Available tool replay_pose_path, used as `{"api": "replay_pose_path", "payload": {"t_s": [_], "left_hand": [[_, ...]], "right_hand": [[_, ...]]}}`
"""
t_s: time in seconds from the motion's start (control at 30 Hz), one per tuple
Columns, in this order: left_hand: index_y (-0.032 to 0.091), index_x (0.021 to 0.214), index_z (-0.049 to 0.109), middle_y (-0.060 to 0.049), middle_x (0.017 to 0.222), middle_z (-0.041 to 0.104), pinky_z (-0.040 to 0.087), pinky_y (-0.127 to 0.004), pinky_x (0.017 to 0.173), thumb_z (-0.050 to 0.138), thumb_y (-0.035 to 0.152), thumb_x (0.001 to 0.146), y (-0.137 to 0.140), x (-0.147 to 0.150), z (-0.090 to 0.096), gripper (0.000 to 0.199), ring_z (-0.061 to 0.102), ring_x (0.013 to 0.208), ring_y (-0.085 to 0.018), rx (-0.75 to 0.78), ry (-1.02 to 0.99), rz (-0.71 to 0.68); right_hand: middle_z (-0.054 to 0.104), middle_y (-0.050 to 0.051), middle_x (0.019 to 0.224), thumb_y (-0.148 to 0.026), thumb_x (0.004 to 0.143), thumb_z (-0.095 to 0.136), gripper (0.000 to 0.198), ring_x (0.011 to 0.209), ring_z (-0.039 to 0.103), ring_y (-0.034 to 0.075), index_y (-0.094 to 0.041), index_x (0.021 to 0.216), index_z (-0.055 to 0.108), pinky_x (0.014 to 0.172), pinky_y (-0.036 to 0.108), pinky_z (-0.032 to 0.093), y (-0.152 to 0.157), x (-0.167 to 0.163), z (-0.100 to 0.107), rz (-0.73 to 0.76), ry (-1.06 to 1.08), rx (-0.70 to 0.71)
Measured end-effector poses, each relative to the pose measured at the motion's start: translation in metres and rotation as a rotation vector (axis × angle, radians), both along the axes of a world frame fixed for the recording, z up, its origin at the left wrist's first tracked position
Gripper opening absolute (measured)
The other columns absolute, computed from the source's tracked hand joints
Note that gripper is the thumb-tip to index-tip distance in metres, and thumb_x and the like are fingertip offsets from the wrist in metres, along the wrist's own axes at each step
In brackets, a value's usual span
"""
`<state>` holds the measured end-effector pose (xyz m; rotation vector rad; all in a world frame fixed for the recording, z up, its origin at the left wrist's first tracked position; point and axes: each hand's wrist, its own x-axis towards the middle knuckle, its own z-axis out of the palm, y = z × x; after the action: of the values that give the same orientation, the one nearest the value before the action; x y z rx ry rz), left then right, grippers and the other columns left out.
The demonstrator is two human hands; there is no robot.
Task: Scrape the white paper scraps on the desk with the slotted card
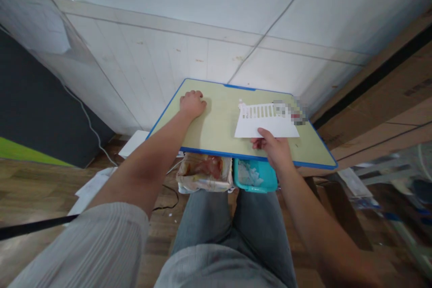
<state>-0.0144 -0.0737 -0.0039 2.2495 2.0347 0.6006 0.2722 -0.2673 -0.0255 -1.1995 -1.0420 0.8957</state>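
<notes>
White slotted paper (270,128) was pinched at its solid near edge by the right hand (272,144) over the counter (216,121), where the left hand (193,105) was rested, closure unclear; a light, level grip was called for.

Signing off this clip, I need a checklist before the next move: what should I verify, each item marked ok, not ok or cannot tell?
1. Right hand grips the white slotted sheet, thumb on top: ok.
2. Left hand free of any object: cannot tell, palm side hidden on the table.
3. Sheet's upper right corner visible: not ok, pixelated patch there.
4. Teal basket contains white scraps: ok.
5. Floor free of litter: not ok, small white bits.
</notes>
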Motion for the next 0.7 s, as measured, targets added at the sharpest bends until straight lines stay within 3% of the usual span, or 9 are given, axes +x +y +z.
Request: {"api": "replay_pose_path", "payload": {"t_s": [0.17,0.3,0.43,0.53,0.7], "left_hand": [[0.019,0.151,0.078,-0.024,0.158,0.073,0.05,-0.061,0.129,0.058,0.032,0.108,0.018,0.008,0.002,0.049,0.063,0.153,-0.044,0.008,0.042,-0.032],[0.02,0.15,0.078,-0.021,0.158,0.075,0.049,-0.061,0.13,0.06,0.033,0.107,0.046,0.024,0.003,0.048,0.063,0.152,-0.044,0.05,0.093,-0.118],[0.02,0.151,0.077,-0.019,0.158,0.075,0.049,-0.059,0.132,0.059,0.03,0.108,0.068,0.035,-0.001,0.048,0.063,0.153,-0.042,0.078,0.116,-0.249],[0.02,0.15,0.077,-0.019,0.153,0.076,0.051,-0.059,0.13,0.059,0.03,0.108,0.075,0.036,-0.008,0.047,0.065,0.149,-0.042,0.09,0.069,-0.281],[0.024,0.147,0.08,-0.017,0.149,0.076,0.051,-0.064,0.128,0.065,0.029,0.103,0.079,0.036,-0.017,0.046,0.065,0.145,-0.045,0.112,-0.007,-0.287]], "right_hand": [[0.079,0.004,0.066,-0.062,0.078,0.093,0.045,0.049,0.07,0.022,-0.024,0.092,0.074,0.049,0.034,0.061,0.035,0.019,0.009,-0.082,-0.094,0.089],[0.08,0.007,0.068,-0.063,0.089,0.089,0.043,0.052,0.07,0.022,-0.023,0.08,0.077,0.053,0.037,0.065,0.064,0.027,0.022,0.055,-0.285,0.12],[0.075,0.005,0.063,-0.068,0.099,0.084,0.053,0.055,0.069,0.022,-0.027,0.068,0.073,0.057,0.038,0.066,0.087,0.025,0.037,0.256,-0.424,0.114],[0.074,0.005,0.062,-0.071,0.102,0.083,0.056,0.059,0.071,0.025,-0.031,0.065,0.071,0.057,0.04,0.067,0.093,0.021,0.043,0.317,-0.467,0.106],[0.077,0.004,0.066,-0.065,0.107,0.08,0.053,0.064,0.076,0.027,-0.032,0.067,0.075,0.068,0.044,0.071,0.084,0.022,0.044,0.263,-0.514,0.105]]}}
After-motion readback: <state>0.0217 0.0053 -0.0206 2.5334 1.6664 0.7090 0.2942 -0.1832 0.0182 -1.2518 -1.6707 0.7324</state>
